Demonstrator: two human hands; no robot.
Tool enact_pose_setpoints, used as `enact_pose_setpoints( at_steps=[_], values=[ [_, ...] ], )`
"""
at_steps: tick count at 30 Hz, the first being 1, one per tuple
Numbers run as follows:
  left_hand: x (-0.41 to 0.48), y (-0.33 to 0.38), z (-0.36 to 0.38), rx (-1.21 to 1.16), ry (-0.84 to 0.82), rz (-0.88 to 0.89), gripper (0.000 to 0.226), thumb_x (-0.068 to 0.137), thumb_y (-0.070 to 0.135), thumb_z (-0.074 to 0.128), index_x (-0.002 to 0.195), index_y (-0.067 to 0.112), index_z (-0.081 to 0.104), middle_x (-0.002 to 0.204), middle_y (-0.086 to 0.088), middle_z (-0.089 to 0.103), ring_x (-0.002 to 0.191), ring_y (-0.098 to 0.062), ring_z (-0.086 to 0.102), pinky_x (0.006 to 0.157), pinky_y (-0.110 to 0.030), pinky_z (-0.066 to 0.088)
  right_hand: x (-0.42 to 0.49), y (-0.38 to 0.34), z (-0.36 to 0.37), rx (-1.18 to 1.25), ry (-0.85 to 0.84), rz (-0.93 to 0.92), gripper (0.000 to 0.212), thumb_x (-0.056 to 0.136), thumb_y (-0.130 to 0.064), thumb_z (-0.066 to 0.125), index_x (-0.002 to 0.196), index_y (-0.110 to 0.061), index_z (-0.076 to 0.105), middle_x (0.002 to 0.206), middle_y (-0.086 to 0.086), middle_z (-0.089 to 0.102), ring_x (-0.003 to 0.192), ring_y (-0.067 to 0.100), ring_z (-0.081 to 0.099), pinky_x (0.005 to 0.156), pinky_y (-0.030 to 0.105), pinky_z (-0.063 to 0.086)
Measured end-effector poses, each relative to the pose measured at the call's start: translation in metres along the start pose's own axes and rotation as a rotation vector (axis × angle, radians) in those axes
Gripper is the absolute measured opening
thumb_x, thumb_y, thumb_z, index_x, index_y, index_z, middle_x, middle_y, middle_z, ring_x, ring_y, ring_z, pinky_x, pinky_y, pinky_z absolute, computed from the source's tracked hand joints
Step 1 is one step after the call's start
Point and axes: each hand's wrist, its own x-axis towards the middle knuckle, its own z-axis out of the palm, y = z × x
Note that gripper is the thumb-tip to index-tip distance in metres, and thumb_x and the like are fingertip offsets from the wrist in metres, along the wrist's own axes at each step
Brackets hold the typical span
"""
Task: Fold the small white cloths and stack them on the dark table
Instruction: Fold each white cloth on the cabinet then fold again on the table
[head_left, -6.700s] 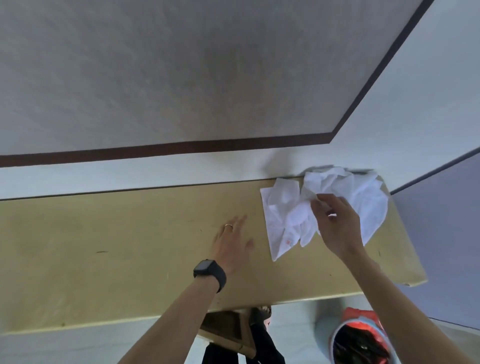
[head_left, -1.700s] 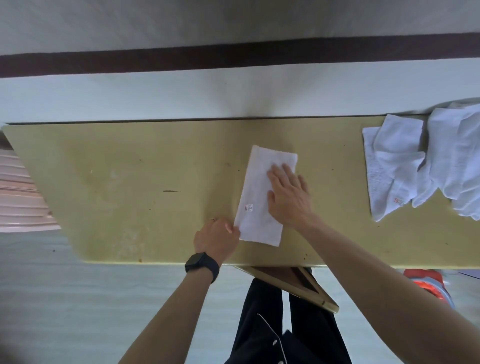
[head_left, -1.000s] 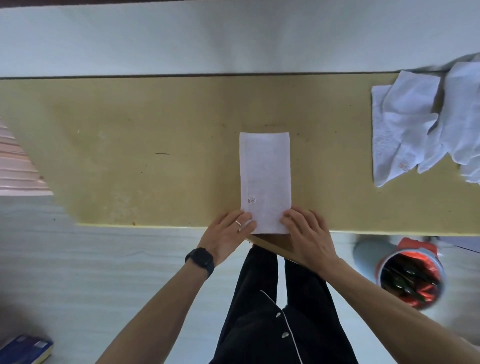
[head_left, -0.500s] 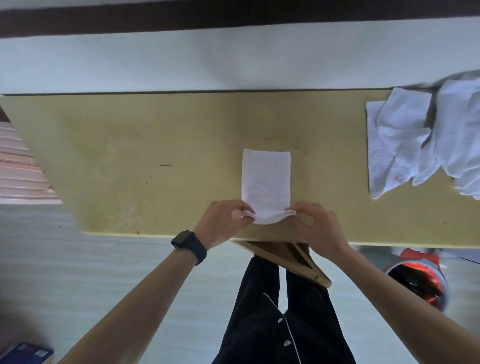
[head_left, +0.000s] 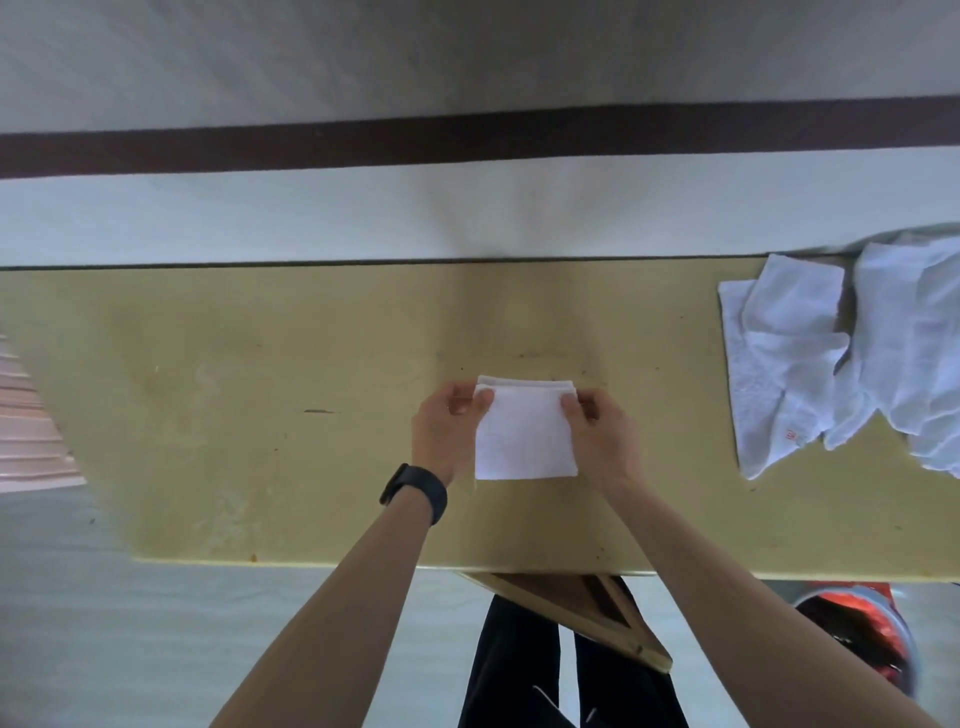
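The folded white cloth (head_left: 524, 436) lies flat in the middle of the tan table (head_left: 260, 389). The left hand (head_left: 447, 431) pinches its far left corner and the right hand (head_left: 597, 436) pinches its far right corner. A heap of unfolded white cloths (head_left: 831, 358) sits well apart at the table's right end.

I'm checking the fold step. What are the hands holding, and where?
Both hold the folded white cloth: the left hand pinches its far left corner, the right hand its far right corner.
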Motion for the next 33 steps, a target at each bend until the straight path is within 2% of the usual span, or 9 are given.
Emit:
enact_pose_setpoints(
  at_steps=[3,7,13,17,22,24,27,30,33],
  values=[
    [0.000,0.005,0.004,0.044,0.025,0.025,0.023,0.092,0.040,0.065,0.110,0.025,0.067,0.096,0.014,0.067,0.089,-0.001,0.061,0.072,-0.016,0.046,0.002,0.001,0.004,-0.054,0.043,0.003,0.023,0.100,-0.041,0.047,0.108,-0.026,0.062,0.089,-0.015,0.061,0.086,0.013,0.060,0.066,0.028,0.041],
    [0.004,0.010,0.007,0.077,0.033,0.038,0.021,0.092,0.038,0.065,0.109,0.027,0.065,0.094,0.012,0.067,0.085,0.000,0.060,0.065,-0.013,0.040,0.004,0.001,0.006,-0.093,0.083,0.005,0.027,0.100,-0.044,0.044,0.107,-0.025,0.062,0.088,-0.014,0.063,0.085,0.015,0.061,0.068,0.031,0.043],
    [0.008,0.015,0.012,0.163,0.065,0.071,0.016,0.093,0.038,0.063,0.105,0.028,0.059,0.092,0.010,0.066,0.083,-0.008,0.061,0.064,-0.018,0.045,0.006,-0.005,0.006,-0.188,0.087,0.018,0.025,0.099,-0.046,0.041,0.103,-0.028,0.058,0.085,-0.013,0.065,0.082,0.017,0.063,0.071,0.039,0.055],
    [0.011,0.018,0.015,0.286,0.067,0.072,0.013,0.093,0.042,0.057,0.101,0.031,0.053,0.088,0.009,0.066,0.080,-0.015,0.063,0.070,-0.032,0.054,0.006,-0.008,0.008,-0.289,0.096,-0.015,0.022,0.100,-0.043,0.040,0.101,-0.025,0.053,0.081,-0.008,0.063,0.076,0.021,0.061,0.066,0.041,0.054],
    [0.011,0.017,0.014,0.463,0.079,0.103,0.025,0.095,0.047,0.052,0.110,0.028,0.049,0.092,0.008,0.065,0.081,-0.018,0.063,0.070,-0.036,0.054,0.001,-0.009,0.004,-0.352,0.135,-0.038,0.027,0.098,-0.050,0.039,0.099,-0.024,0.047,0.084,-0.006,0.062,0.075,0.021,0.059,0.065,0.040,0.052],
    [0.004,0.010,0.013,0.547,0.136,0.225,0.032,0.095,0.046,0.053,0.119,0.025,0.047,0.108,0.004,0.061,0.091,-0.021,0.061,0.073,-0.037,0.053,-0.007,-0.004,-0.001,-0.379,0.182,-0.072,0.028,0.098,-0.050,0.043,0.100,-0.022,0.048,0.090,-0.006,0.056,0.077,0.021,0.056,0.063,0.035,0.046],
    [-0.008,-0.015,0.015,0.779,0.196,0.623,0.034,0.093,0.037,0.057,0.122,0.019,0.053,0.126,-0.006,0.055,0.107,-0.029,0.057,0.081,-0.040,0.050,-0.026,0.017,0.000,-0.466,0.262,-0.325,0.025,0.098,-0.040,0.044,0.099,-0.018,0.055,0.095,-0.002,0.054,0.082,0.022,0.053,0.064,0.034,0.043],
    [-0.005,-0.040,0.020,0.976,0.079,0.783,0.049,0.097,0.042,0.041,0.141,0.020,0.048,0.151,-0.004,0.041,0.135,-0.029,0.044,0.107,-0.047,0.038,-0.035,0.041,0.010,-0.614,0.273,-0.569,0.032,0.097,-0.037,0.044,0.117,-0.020,0.062,0.123,0.001,0.059,0.107,0.027,0.054,0.081,0.037,0.045],
    [0.004,-0.054,0.020,1.060,-0.017,0.726,0.063,0.102,0.052,0.024,0.159,0.028,0.011,0.166,0.005,0.001,0.152,-0.020,0.005,0.120,-0.048,0.002,-0.032,0.056,0.015,-0.735,0.119,-0.599,0.056,0.102,-0.035,0.037,0.155,-0.022,0.027,0.163,-0.001,0.020,0.149,0.021,0.019,0.115,0.043,0.021]
  ],
)
